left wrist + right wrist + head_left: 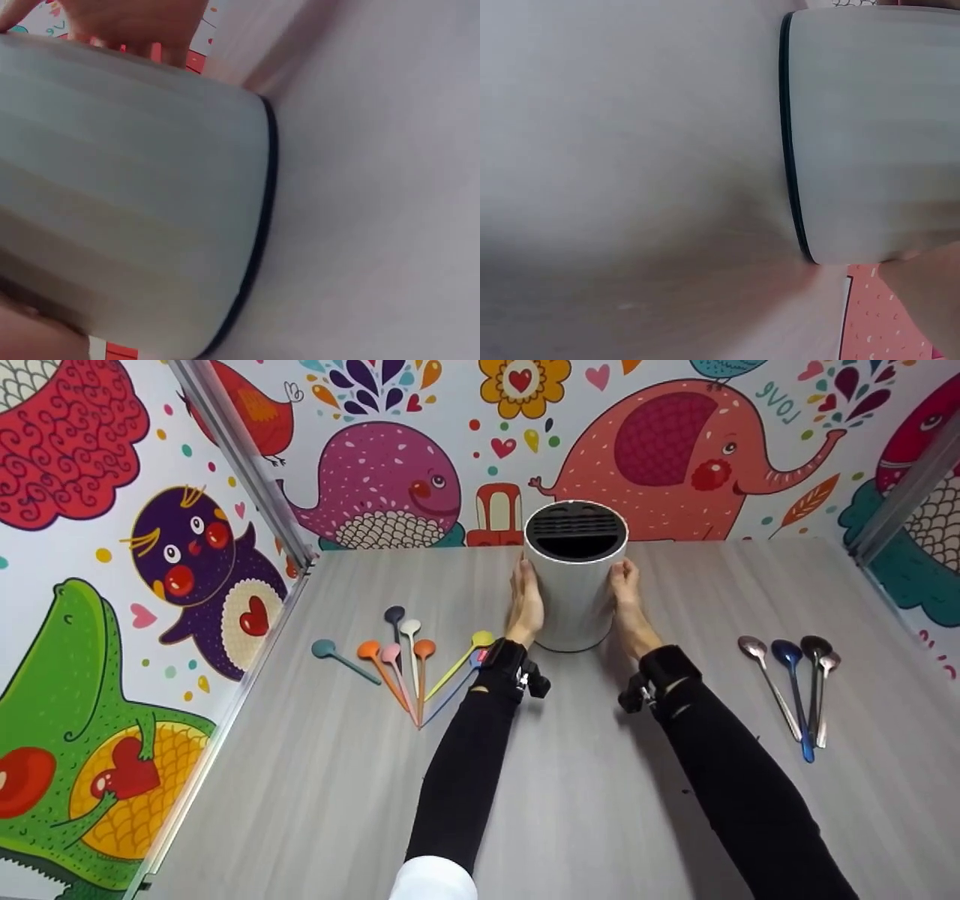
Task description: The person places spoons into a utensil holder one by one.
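Cylinder [576, 607], smooth grey, black slatted top [576, 529], wood-grained table [585, 780]

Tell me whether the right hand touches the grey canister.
Touching. The head view shows the right hand against the side of the grey canister, with no gap.

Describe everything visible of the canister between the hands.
The canister is a pale grey, smooth-looking cylinder with a light rim round its black top, which has slats at the back and a dark recess in front. A thin black band runs round the bottom. It is roughly upright at the far side of the table, the left hand and right hand holding its sides. Whether it touches the table is unclear.
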`<state>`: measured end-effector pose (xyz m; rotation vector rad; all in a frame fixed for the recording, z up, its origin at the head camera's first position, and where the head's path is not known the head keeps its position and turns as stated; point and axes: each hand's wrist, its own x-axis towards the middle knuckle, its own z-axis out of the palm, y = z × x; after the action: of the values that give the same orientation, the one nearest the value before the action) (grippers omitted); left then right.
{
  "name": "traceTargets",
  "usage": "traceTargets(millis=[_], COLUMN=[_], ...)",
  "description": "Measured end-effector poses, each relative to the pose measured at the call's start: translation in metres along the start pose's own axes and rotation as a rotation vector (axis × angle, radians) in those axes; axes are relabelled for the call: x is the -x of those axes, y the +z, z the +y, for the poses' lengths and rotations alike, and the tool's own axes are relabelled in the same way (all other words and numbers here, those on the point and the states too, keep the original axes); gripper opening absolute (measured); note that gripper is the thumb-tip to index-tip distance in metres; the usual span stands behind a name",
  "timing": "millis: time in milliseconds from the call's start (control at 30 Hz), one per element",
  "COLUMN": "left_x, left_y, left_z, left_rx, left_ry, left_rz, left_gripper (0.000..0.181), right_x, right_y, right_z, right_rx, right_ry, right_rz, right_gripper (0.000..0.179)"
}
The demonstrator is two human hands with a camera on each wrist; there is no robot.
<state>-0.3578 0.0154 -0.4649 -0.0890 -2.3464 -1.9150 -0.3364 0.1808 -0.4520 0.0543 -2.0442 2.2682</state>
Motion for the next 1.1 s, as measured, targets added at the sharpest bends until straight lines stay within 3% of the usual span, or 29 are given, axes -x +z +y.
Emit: traceTargets(millis=[200, 500, 667, 900, 1100], left_x=[0.011, 0.029, 0.042, 0.058, 0.078], left_y=[0.001, -0.005, -0.013, -0.018, -0.021], left_z=[-0.002, 0.001, 0.003, 0.004, 0.003], left_rx=[0.028, 0.018, -0.016, -0.014, -0.033], left_ry=[0.005, -0.008, -0.036, -0.030, -0.049], left_rz=[0.002, -0.049, -0.062, -0.114, -0.137], left_gripper=[0.082, 0.074, 0.092, 0.098, 0.095], right_x=[0.023, 0.042, 0.052, 0.069, 0.087], right_y=[0.001, 0.002, 0.005, 0.004, 0.003], right_z=[-0.010, -0.014, -0.013, -0.012, -0.014], right_rx=[0.041, 0.034, 0.043, 0.015, 0.014], right_ry=[-0.044, 0.030, 0.049, -0.043, -0.050], right_rz=[-0.091, -0.112, -0.148, -0.171, -0.179], right_gripper=[0.067, 0.071, 0.075, 0.077, 0.074])
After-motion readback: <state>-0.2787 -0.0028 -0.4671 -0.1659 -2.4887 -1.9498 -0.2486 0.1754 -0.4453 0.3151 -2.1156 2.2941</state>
